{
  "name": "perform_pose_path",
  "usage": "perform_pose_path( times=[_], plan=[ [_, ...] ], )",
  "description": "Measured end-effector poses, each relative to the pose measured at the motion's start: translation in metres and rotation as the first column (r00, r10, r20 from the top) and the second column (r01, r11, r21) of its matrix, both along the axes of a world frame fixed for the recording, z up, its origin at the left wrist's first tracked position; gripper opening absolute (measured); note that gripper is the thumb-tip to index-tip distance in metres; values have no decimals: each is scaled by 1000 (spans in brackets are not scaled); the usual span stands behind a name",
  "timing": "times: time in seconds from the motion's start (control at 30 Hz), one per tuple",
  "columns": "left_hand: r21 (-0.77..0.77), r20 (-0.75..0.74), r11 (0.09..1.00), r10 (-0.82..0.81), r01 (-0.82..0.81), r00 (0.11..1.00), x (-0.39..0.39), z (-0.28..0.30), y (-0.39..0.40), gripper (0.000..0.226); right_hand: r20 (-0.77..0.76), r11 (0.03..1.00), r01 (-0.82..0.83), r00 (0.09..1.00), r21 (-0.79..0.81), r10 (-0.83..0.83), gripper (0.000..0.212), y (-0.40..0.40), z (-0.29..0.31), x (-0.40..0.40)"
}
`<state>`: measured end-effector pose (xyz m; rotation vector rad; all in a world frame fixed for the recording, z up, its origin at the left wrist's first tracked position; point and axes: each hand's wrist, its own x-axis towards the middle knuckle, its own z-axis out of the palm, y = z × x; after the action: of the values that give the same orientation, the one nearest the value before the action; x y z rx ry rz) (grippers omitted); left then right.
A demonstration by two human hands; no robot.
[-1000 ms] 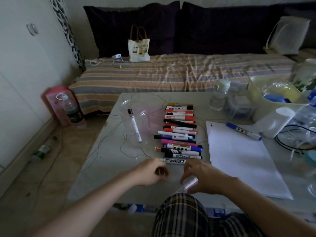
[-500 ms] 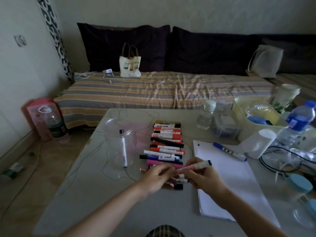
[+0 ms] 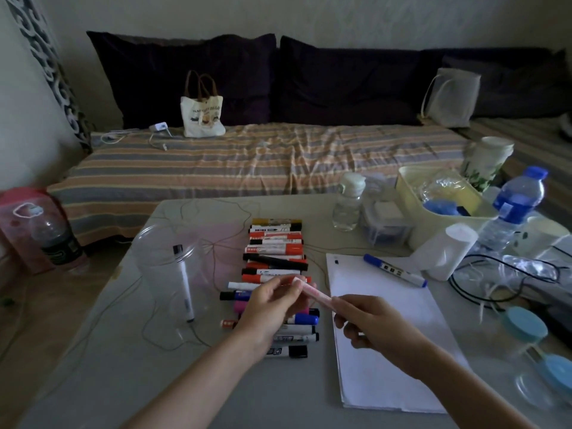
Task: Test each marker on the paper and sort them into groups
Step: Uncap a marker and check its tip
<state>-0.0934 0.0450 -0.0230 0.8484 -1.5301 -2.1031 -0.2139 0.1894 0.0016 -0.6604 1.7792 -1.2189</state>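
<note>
Now both hands hold one pale pink marker (image 3: 314, 293) above the grey table (image 3: 123, 366).

Its far end is pinched in the left hand (image 3: 272, 308) fingertips; its near end sits inside the curled fingers of the right hand (image 3: 371, 323). Directly under the marker lies a row of mixed red, black and blue markers (image 3: 275, 252). Right of the marker is a white paper pad (image 3: 387, 351) carrying a blue-capped white marker (image 3: 394, 270). Left of it stands a clear plastic cup (image 3: 167, 264) holding a white pen with a black cap (image 3: 183, 280).
</note>
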Motion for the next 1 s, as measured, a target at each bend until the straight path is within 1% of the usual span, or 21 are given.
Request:
perform_pose_path(
  times=[0.07, 0.13, 0.2, 0.23, 0.27, 0.3, 0.37, 0.4, 0.43, 0.47, 0.53, 0.6, 0.67, 0.7, 0.73, 0.77, 0.83, 0.87, 0.93, 0.97, 1.0],
  plan=[
    [32, -37, 997, -66, 68, 997, -9, 2, 5, 20, -47, 998, -44, 998, 38, 46, 28, -4, -2, -3],
    [46, -62, 994, -95, 98, 994, -18, 2, 8, 23, -106, 995, -69, 991, 73, 77, 32, -5, -6, -6],
    [17, -57, 995, -96, 97, 994, -26, 1, 9, 25, -215, 994, -55, 974, 95, 75, 32, -3, -10, -9],
    [5, -40, 995, -95, 96, 995, -30, 0, 10, 26, -236, 997, -27, 971, 73, 44, 28, -1, -12, -11],
    [2, -18, 995, -104, 104, 994, -34, -2, 11, 28, -214, 999, 24, 977, 21, -19, 23, 0, -13, -14],
    [8, 15, 992, -128, 128, 992, -36, -3, 12, 29, -149, 994, 93, 984, -58, -101, 18, 1, -15, -16],
    [-5, 112, 974, -224, 227, 968, -36, -6, 18, 32, 58, 947, 245, 970, -208, -238, 16, 5, -17, -21],
    [-32, 164, 961, -266, 274, 950, -36, -8, 21, 33, 139, 923, 302, 951, -239, -275, 17, 7, -17, -23],
    [-53, 192, 955, -278, 293, 941, -35, -11, 23, 33, 190, 908, 339, 936, -248, -297, 19, 9, -17, -24],
    [-58, 191, 960, -258, 273, 947, -34, -13, 24, 31, 232, 898, 361, 923, -251, -307, 21, 11, -16, -24],
    [-36, 144, 986, -153, 160, 978, -32, -13, 23, 25, 319, 892, 375, 903, -251, -289, 28, 14, -15, -25],
    [89, 60, 995, -58, 53, 996, -32, -9, 19, 20, 407, 906, 351, 882, -236, -235, 32, 19, -11, -27],
    [270, -55, 962, -18, 32, 998, -33, -3, 16, 21, 503, 925, 319, 846, -209, -178, 30, 25, -10, -29],
    [318, -104, 947, -16, 48, 994, -34, 1, 13, 23, 538, 933, 306, 828, -191, -161, 32, 28, -9, -31],
    [328, -137, 942, -28, 72, 990, -34, 5, 12, 25, 535, 945, 283, 830, -167, -154, 32, 30, -8, -32],
    [316, -154, 944, -47, 94, 987, -34, 8, 13, 25, 489, 960, 248, 858, -131, -155, 32, 31, -8, -33],
    [267, -149, 956, -86, 123, 985, -36, 12, 16, 24, 395, 983, 173, 908, -57, -137, 31, 30, -7, -32],
    [236, -142, 962, -105, 136, 984, -37, 14, 19, 24, 397, 990, 138, 911, -40, -111, 32, 29, -8, -31],
    [167, -128, 974, -131, 152, 983, -38, 15, 24, 23, 421, 996, 68, 906, -60, -36, 40, 26, -7, -28],
    [146, -128, 978, -128, 147, 984, -39, 14, 27, 22, 405, 996, 48, 914, -71, -15, 42, 24, -8, -26],
    [143, -121, 982, -106, 123, 987, -40, 16, 31, 22, 355, 997, 45, 935, -65, -19, 42, 20, -8, -24]
  ],
)
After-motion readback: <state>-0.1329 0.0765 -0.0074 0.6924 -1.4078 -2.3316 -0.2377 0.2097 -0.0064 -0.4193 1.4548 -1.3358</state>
